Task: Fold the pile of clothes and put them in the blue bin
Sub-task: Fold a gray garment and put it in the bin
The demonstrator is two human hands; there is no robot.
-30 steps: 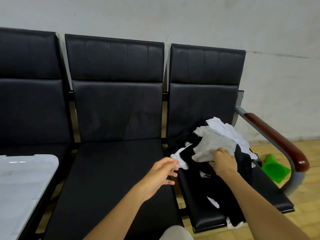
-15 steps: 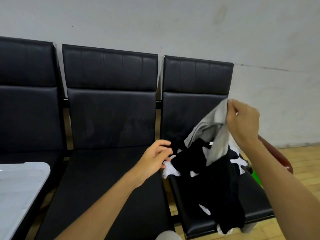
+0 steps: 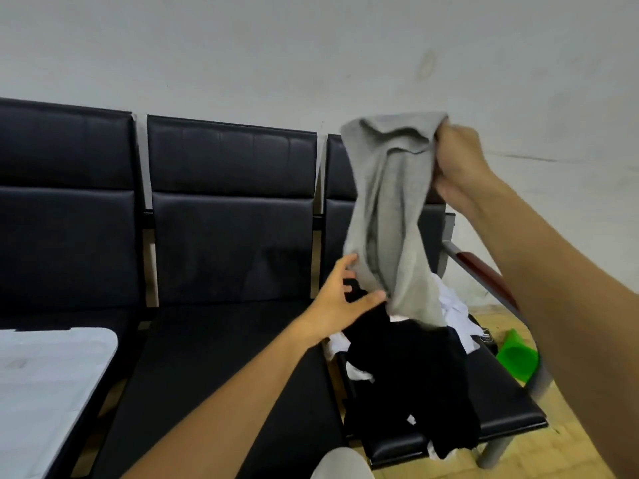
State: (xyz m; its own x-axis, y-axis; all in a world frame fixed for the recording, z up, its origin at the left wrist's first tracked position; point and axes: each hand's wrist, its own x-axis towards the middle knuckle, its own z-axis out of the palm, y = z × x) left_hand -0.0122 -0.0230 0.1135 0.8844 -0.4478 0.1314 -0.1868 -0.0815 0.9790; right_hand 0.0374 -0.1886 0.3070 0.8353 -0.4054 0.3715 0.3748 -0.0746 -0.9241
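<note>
- Grey garment [image 3: 383, 216] hangs in the air over the right-hand seat, bunched and creased, its lower end dangling just above the pile of clothes [image 3: 411, 368].
- Right hand [image 3: 458, 160] grips the garment's top edge, fingers curled into the cloth, raised to the height of the chair backs.
- Left hand [image 3: 340, 299] reaches in from below with fingers spread and fairly straight; its fingertips touch the garment's lower left edge, but whether the thumb pinches the cloth cannot be told.
- Pile of clothes lies on the rightmost seat of the black bench [image 3: 221, 340]: mostly black fabric spilling over the seat's front edge, with white pieces showing at the back and underneath.
- Blue bin does not appear in this view, so no container holding clothes can be reported.
- Green plastic object [image 3: 517, 357] lies on the wooden floor [image 3: 574, 444] beyond the bench's armrest [image 3: 484, 271]; its open side faces roughly toward the camera.
- White tabletop [image 3: 45, 385] sits at the lower left, in front of the leftmost seat.
- Compared with half a second ago, the grey garment has been lifted higher and clear of the black cloth it trailed against, and the left hand has moved from the pile's edge up to the garment.
</note>
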